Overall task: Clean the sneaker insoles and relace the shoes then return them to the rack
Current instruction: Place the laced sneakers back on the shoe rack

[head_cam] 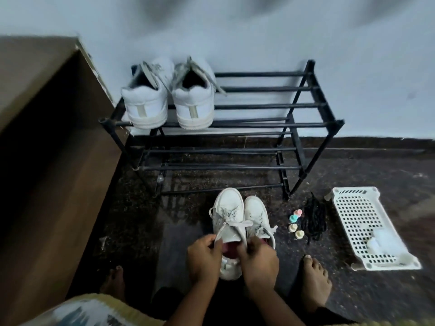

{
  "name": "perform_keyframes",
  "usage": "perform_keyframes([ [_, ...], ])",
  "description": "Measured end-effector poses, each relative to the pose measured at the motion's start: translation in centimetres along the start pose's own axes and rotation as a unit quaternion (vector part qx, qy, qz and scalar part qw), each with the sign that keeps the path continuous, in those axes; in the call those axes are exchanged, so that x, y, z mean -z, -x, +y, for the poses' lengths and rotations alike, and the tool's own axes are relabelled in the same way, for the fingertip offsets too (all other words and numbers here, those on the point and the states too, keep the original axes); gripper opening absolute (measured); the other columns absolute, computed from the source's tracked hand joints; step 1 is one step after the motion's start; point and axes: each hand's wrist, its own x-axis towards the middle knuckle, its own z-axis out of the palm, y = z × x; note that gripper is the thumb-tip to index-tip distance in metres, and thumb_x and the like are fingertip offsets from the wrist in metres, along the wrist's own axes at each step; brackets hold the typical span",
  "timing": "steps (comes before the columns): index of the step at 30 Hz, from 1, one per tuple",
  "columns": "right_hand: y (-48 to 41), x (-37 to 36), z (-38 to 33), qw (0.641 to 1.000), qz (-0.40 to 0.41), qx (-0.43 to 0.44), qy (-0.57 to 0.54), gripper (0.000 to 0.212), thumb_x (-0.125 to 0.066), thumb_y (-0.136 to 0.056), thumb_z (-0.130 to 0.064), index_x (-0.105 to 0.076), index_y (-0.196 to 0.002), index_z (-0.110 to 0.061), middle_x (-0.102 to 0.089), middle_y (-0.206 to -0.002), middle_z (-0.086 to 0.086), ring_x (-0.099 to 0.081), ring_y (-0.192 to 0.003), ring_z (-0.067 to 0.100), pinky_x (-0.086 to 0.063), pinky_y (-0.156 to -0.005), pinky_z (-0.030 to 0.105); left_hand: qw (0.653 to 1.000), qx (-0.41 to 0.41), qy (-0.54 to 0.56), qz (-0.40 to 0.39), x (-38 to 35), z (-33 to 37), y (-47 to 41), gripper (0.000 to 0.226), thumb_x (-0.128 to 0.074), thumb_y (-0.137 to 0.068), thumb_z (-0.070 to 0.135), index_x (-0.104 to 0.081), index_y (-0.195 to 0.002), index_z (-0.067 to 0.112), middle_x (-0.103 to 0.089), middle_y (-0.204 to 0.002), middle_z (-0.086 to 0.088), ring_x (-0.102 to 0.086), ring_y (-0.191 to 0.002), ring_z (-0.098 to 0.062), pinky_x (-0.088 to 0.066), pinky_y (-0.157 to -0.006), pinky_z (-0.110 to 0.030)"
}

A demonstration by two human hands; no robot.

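Two pairs of white sneakers in view: rack pair (168, 100) on the top tier of the black rack (270, 124), upper centre-left; floor pair (240, 222) side by side at lower centre, toes toward the rack. Both hands work at the collar of the frame-left shoe (229, 215) of the floor pair. Left hand (203, 257) pinches one run of the pale lace (235, 223); right hand (257, 257) has fingers curled on the other run. The lace crosses over the tongue and looks threaded to the top eyelets. Judgement: relacing step, at the tying stage for this shoe. A reddish insole shows inside the opening, so cleaning is probably done. Next move calls for even tension on both ends, then a knot without dragging the shoe. The frame-right shoe (256, 215) has loose lace ends and likely needs the same, then both go to the rack. Containers: white perforated basket (353, 212) at lower right holds one pale translucent object (386, 242), kind not discernible. Outside it, on the floor, are a bundle of black laces (314, 220) and small coloured pieces (295, 223).
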Motion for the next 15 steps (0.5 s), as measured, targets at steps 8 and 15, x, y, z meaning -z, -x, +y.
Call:
perform_keyframes([
  [8, 2.5, 8.9, -4.5, 0.982, 0.131, 0.1, -0.094, 0.02, -0.069, -0.072, -0.036, -0.065, -0.065, -0.017, -0.065, -0.058, -0.002, -0.062, -0.057, 0.02, -0.047, -0.055, 0.033, 0.968, -0.242, -0.016, 0.062, 7.7, 9.6, 1.6, 0.033, -0.047, -0.074, 0.044, -0.07, -0.071, 0.02, -0.065, -0.06, 0.007, -0.06, -0.052, -0.008, -0.046, -0.05, -0.025],
  [15, -0.5, 17.9, -10.8, 0.953, 0.171, 0.21, -0.137, 0.012, -0.072, -0.073, -0.029, -0.068, -0.067, -0.019, -0.063, -0.055, -0.006, -0.059, -0.051, 0.012, -0.047, -0.052, 0.03, 0.943, -0.32, 0.004, 0.085, 11.8, 19.9, -1.1, 0.026, -0.057, -0.076, 0.036, -0.066, -0.068, 0.013, -0.061, -0.054, -0.001, -0.056, -0.049, -0.022, -0.046, -0.051, -0.033],
])
